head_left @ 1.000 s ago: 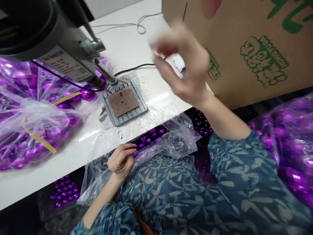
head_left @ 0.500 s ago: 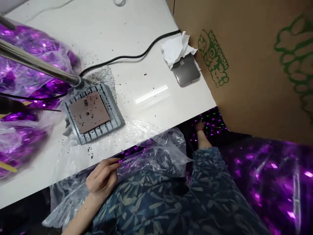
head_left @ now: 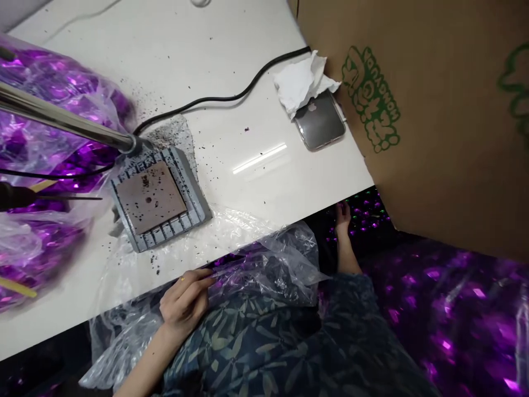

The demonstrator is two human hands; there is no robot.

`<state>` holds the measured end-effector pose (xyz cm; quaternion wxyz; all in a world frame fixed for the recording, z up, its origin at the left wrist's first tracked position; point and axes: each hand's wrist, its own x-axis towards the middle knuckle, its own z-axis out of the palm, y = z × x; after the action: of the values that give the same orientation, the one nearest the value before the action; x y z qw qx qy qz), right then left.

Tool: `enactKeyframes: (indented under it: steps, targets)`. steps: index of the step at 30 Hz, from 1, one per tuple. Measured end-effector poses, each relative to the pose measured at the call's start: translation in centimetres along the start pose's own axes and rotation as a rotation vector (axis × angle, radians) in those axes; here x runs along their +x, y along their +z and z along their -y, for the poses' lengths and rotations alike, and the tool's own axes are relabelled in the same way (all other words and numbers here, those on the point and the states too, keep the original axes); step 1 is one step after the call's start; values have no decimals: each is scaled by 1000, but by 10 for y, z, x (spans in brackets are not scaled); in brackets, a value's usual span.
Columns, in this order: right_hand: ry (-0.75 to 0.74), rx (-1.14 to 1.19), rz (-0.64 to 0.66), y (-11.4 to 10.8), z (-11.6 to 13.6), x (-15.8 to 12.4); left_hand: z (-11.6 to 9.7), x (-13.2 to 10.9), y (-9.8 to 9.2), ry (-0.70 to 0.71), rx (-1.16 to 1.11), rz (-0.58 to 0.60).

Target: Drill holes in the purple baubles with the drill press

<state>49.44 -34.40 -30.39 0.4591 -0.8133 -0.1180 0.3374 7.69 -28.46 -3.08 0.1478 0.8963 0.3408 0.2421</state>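
Note:
My left hand (head_left: 185, 298) is at the table's front edge, its fingers pressed together on the clear plastic bag (head_left: 264, 270) that hangs over my lap. My right hand (head_left: 342, 214) reaches down past the table's edge, close to dark, shiny purple pieces (head_left: 366, 209). Its fingertips are partly hidden there, so what it touches, if anything, cannot be made out. On the table stands a grey ribbed metal base (head_left: 194, 193) with a brownish square plate (head_left: 152, 196) on top, strewn with dark crumbs. A polished metal post (head_left: 74, 121) rises from this base.
Clear bags of shiny purple pieces (head_left: 61, 88) lie at the left, beside a dark-handled tool with a thin shaft (head_left: 74, 197). A black cable (head_left: 206, 100) crosses the white table (head_left: 215, 149). Crumpled paper (head_left: 300, 82) partly covers a phone (head_left: 320, 124) by a large cardboard box (head_left: 433, 110).
My right hand has turned slightly, and more of its forearm shows. The left hand keeps its place at the bag. The whole view has shifted a little.

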Motion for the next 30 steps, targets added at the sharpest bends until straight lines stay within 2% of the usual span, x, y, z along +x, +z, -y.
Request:
enactKeyframes:
  steps: [5, 8, 11, 16, 19, 21, 24, 27, 30]
  targets:
    - [-108, 351, 9, -28, 33, -74, -1, 14, 2, -10, -213, 10]
    - [-232, 457, 107, -38, 70, -116, -7, 27, 7, -125, -473, -14]
    - [-376, 457, 239, -35, 117, -148, -19, 40, 15, -303, -757, 15]
    - [-678, 277, 440, 4, 197, -200, -35, 58, 15, -549, -1289, 76]
    - [-902, 137, 488, 33, 234, -231, -31, 63, 2, -647, -1613, 31]
    - [-1037, 56, 505, 52, 253, -248, -24, 62, -9, -699, -1751, -36]
    - [-1186, -33, 534, 80, 273, -267, -10, 53, -22, -731, -1861, -131]
    - [-1293, -92, 575, 103, 282, -280, 6, 37, -29, -740, -1918, -182]
    - [-1383, -124, 624, 114, 291, -282, 24, 10, -27, -743, -1827, -212]
